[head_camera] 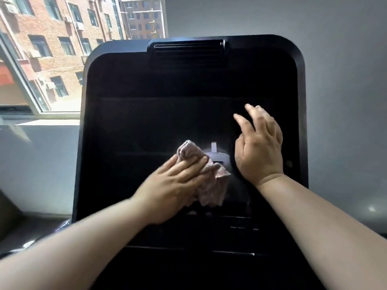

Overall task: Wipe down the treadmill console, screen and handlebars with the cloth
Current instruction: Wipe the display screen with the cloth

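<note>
Left hand (173,185) and right hand (259,149) bare, both forearms (314,216) bare all the way to the near frame edge.

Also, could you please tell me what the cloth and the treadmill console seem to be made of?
The cloth looks like soft pinkish fabric, matte, perhaps microfibre or terry; it bunches into folds in the left hand. The console is probably hard black moulded plastic, smooth with a faint sheen, judging by its rounded corners and slatted vent. Whether its dark centre panel is glass is unclear.
</note>
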A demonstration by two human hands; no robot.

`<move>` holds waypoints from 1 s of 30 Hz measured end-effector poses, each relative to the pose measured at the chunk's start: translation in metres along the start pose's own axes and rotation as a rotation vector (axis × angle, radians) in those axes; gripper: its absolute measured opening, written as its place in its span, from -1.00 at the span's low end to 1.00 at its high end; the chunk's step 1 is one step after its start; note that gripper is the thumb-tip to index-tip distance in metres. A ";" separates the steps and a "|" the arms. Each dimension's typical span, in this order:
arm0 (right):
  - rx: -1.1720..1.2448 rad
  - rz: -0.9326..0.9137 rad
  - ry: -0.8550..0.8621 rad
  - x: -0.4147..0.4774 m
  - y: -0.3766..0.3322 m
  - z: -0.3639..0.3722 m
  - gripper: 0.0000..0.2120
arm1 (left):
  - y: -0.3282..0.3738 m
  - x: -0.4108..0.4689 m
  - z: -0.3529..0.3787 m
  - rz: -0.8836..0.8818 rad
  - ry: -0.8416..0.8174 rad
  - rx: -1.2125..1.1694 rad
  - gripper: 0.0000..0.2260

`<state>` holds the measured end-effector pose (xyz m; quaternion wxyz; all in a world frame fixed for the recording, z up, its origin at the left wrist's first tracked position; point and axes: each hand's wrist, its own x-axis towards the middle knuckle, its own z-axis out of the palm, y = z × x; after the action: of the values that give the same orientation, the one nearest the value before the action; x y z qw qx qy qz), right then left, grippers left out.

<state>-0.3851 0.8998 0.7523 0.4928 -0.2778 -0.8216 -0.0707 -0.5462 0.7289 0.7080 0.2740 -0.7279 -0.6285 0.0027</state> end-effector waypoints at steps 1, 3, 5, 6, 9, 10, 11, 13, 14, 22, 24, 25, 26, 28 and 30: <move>0.013 -0.009 -0.012 -0.009 -0.004 -0.003 -0.55 | -0.017 0.009 -0.006 0.008 -0.017 0.029 -0.34; 0.041 -0.014 -0.050 -0.029 -0.011 -0.006 -0.54 | -0.046 0.038 -0.027 -0.204 0.015 -0.082 -0.38; 0.036 0.002 -0.084 -0.045 -0.011 -0.004 -0.53 | -0.058 0.065 -0.043 -0.481 0.076 -0.199 -0.48; 0.027 0.012 -0.103 -0.052 -0.009 -0.003 -0.52 | -0.054 0.073 -0.044 -0.559 0.106 -0.223 -0.49; 0.005 0.031 -0.154 -0.065 -0.006 0.000 -0.52 | -0.018 0.062 -0.027 -0.598 0.141 -0.277 -0.51; -0.002 0.037 -0.165 -0.068 -0.007 0.000 -0.52 | -0.002 0.047 -0.018 -0.560 0.140 -0.264 -0.51; -0.010 0.047 -0.172 -0.069 -0.009 0.001 -0.51 | 0.012 0.029 -0.008 -0.511 0.133 -0.242 -0.52; -0.019 0.064 -0.179 -0.069 -0.013 0.003 -0.51 | 0.042 -0.013 0.010 -0.435 0.077 -0.208 -0.51; -0.024 0.069 -0.181 -0.070 -0.013 0.003 -0.51 | 0.057 -0.032 0.017 -0.403 0.040 -0.206 -0.49; 0.044 0.092 -0.219 -0.071 -0.014 -0.004 -0.51 | 0.028 -0.035 0.006 -0.306 -0.038 -0.070 -0.45; 0.049 0.100 -0.225 -0.079 -0.015 -0.005 -0.50 | 0.006 -0.001 -0.008 -0.514 0.030 -0.135 -0.48; 0.049 0.100 -0.227 -0.085 -0.016 -0.006 -0.50 | 0.002 0.012 -0.013 -0.610 0.040 -0.185 -0.49; 0.050 0.098 -0.231 -0.090 -0.018 -0.007 -0.50 | 0.004 0.020 -0.015 -0.673 0.055 -0.224 -0.49; 0.056 0.099 -0.247 -0.101 -0.020 -0.008 -0.49 | 0.020 0.015 -0.010 -0.699 0.108 -0.270 -0.49; 0.060 0.111 -0.266 -0.108 -0.021 -0.011 -0.49 | 0.049 -0.013 0.003 -0.630 0.123 -0.289 -0.50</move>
<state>-0.3486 0.8364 0.6691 0.3910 -0.3150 -0.8646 0.0187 -0.5050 0.7150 0.6814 0.1930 -0.5284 -0.7984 -0.2150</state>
